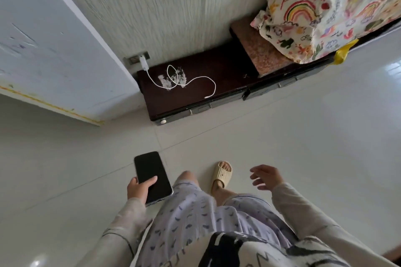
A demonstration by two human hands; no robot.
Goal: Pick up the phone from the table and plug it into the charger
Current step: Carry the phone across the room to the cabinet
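Already the phone [153, 178] is gripped in the left hand [138, 188] while the right hand [265, 176] hangs loosely spread and empty, so the loose cable end [207, 97] on the bench [217, 67] could be knocked off.

I see my pale beige long sleeves [303, 212], lilac patterned shorts [195, 219], and one ribbed cream slide sandal [222, 172].

Left hand [136, 188] grips phone [152, 177]; right hand [266, 176] empty, spread.

Soft even daylight, glare on floor tiles [368, 84], wide-angle edge warping.
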